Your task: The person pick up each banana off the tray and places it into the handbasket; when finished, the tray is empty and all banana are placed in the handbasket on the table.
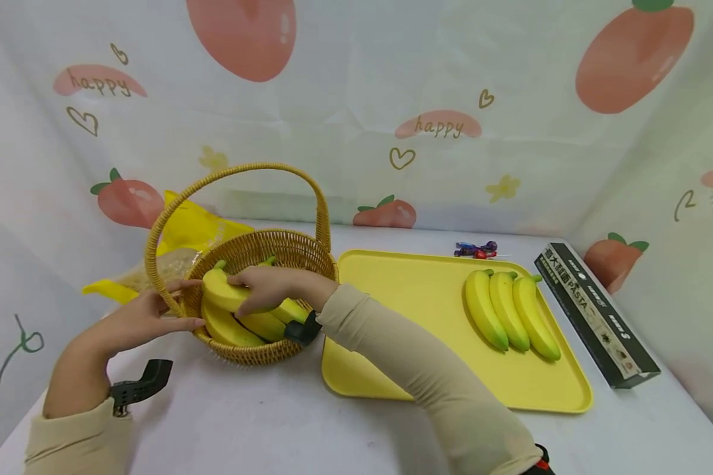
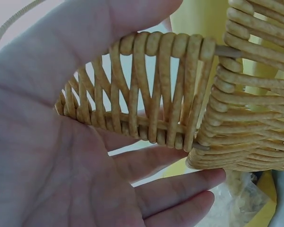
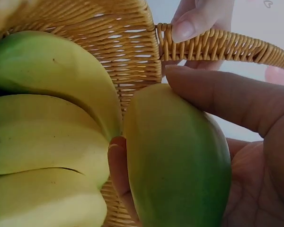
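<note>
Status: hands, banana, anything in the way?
Right hand grips banana above other bananas in basket. Left hand holds handle near its base. Handle arch might snag a lift; no other obstruction seen.

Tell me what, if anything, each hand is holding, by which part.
The right hand holds a banana around its sides, stem end uncovered; the left hand holds the wicker basket by the foot of its handle.

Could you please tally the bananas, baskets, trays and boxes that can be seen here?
Bananas: 7 visible (3 on the tray, 3 lying in the basket, 1 held by the right hand)
Basket: 1
Tray: 1
Box: 1
Total: 10
</note>
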### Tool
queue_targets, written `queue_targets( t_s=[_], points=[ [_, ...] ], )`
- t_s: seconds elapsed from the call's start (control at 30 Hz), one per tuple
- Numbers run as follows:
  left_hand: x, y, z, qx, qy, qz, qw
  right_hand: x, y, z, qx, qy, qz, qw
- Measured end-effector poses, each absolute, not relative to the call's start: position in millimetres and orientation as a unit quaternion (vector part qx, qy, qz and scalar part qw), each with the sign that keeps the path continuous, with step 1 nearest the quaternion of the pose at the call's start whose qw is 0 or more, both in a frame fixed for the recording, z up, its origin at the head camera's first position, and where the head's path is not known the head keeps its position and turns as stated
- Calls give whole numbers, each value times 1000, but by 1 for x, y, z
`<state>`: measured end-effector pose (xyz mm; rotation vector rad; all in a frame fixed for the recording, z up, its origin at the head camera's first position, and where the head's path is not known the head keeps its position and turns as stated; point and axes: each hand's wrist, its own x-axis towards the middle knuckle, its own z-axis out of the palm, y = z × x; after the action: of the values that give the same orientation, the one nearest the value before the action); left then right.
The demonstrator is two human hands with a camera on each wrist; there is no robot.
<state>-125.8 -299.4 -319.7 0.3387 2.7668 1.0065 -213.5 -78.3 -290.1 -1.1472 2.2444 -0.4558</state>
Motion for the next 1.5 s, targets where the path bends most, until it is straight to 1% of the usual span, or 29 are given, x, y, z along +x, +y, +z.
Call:
queue_targets(
  t_s=[0.13, 0.37, 0.5, 0.63, 0.9, 1.13, 1.27, 1.5],
  points=[
    [-125, -300, -321, 106, 932, 335, 92, -215, -86, -293, -422, 839, -169, 297],
    [-128, -301, -323, 119, 920, 364, 89, -216, -97, -297, -422, 827, -192, 318],
    [-128, -299, -322, 117, 919, 367, 86, -216, -101, -299, -425, 816, -195, 339],
    [-129, -300, -321, 122, 922, 360, 80, -214, -103, -301, -427, 807, -204, 354],
    [-130, -301, -323, 129, 916, 369, 85, -214, -102, -300, -407, 798, -225, 383],
    [-132, -300, -325, 139, 913, 376, 78, -214, -84, -294, -439, 783, -237, 373],
    [-131, -299, -325, 143, 908, 386, 78, -212, -64, -291, -447, 761, -272, 383],
    [-132, -299, -326, 150, 906, 389, 70, -214, -26, -291, -437, 754, -316, 375]
  ],
)
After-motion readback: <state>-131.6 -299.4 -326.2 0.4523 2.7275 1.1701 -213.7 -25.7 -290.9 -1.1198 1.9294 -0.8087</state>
